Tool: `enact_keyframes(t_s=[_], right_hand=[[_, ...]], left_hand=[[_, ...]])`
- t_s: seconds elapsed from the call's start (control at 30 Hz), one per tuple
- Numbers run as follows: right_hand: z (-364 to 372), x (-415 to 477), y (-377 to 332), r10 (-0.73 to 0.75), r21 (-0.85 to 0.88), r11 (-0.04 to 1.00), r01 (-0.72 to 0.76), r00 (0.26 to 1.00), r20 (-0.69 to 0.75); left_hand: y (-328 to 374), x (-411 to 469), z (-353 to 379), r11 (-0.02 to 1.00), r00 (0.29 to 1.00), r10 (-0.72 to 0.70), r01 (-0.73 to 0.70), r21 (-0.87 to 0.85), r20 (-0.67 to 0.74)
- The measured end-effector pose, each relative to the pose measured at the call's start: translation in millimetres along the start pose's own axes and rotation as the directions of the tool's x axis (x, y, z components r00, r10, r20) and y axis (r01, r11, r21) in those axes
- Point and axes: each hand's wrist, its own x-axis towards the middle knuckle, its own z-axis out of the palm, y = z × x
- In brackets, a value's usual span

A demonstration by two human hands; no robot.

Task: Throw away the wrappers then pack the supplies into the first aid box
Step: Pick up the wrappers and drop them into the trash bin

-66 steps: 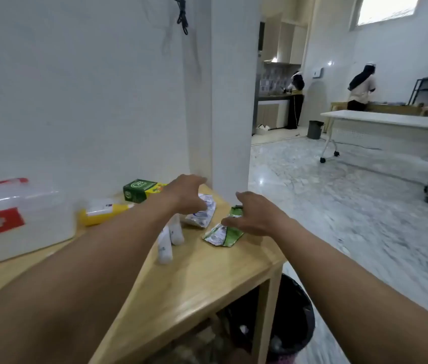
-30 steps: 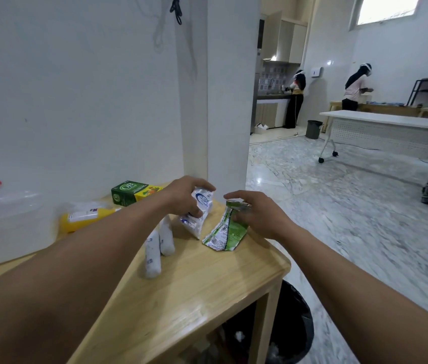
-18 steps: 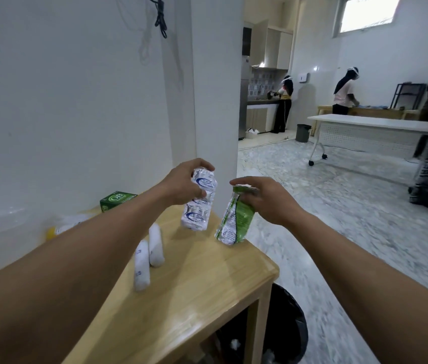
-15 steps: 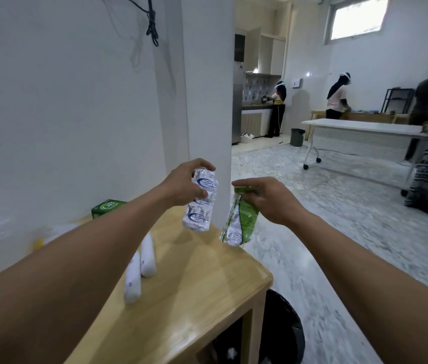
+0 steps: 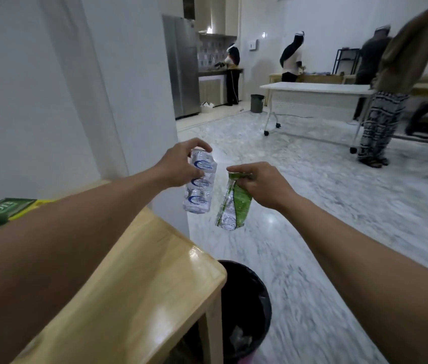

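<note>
My left hand pinches the top of a clear wrapper with blue print, which hangs past the table's right end. My right hand holds a green and white wrapper by its top edge, dangling over the floor. A black bin stands on the floor below and nearer, right of the wooden table. A green box lies at the table's far left, partly behind my left forearm. The first aid box is out of view.
A white pillar rises just behind the table's end. Marble floor stretches away to the right. Several people stand farther off, around a white wheeled table and a kitchen counter.
Both hands picked the wrappers up off the table and carried them to the right, beyond its end. The view swung right, so the first aid box and the white rolls left the frame.
</note>
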Motion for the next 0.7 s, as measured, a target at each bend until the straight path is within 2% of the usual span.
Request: enact_keyframes(t_s=[0.23,0.4,0.57,0.7], right_hand=[[36,1,76,0.135,-0.08,0.988,-0.131,0.99,0.042],[70,-5,115,0.226,-0.098,0.972,-0.215,0.967,0.122],[104,-15,145,0.298,-0.103,0.953,-0.283,0.936,0.188],[127,-26,162,0.355,-0.114,0.935,-0.337,0.907,0.228]], left_hand=[[-27,37,52,0.993,0.99,-0.047,0.032,0.11,0.131],[-57,53,89,0.982,0.961,-0.107,0.063,0.175,0.254],[-83,63,116,0.966,0.909,-0.188,0.102,0.239,0.372],[-95,67,119,0.955,0.842,-0.284,0.206,0.213,0.459]])
